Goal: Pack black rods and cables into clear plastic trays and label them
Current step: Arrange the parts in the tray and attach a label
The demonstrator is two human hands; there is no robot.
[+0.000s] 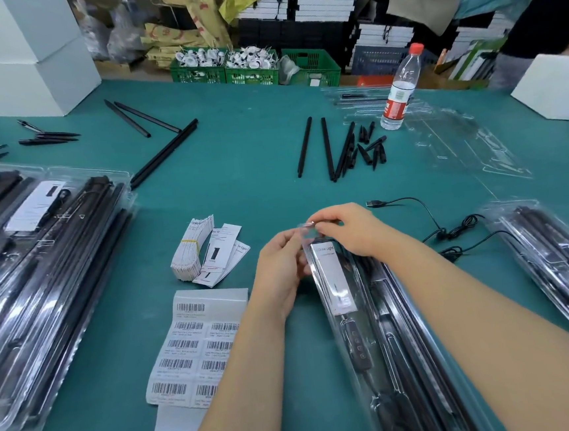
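A long clear plastic tray (pixel 386 337) packed with black rods, a cable controller and a white insert card lies in front of me on the green table. My left hand (pixel 281 270) grips its top left edge. My right hand (pixel 349 228) pinches the tray's top tab from above. Loose black rods (pixel 325 148) and short black spikes (pixel 371 147) lie further back. A black USB cable (pixel 428 218) trails to the right. A barcode label sheet (pixel 198 346) lies left of my left forearm.
Stacked packed trays (pixel 40 271) fill the left side; another packed tray (pixel 555 260) lies at the right. White cards (pixel 207 253) sit by the labels. Empty clear trays (pixel 459 141), a water bottle (pixel 401 88), white boxes (pixel 18 56) and green crates (pixel 222 69) stand behind.
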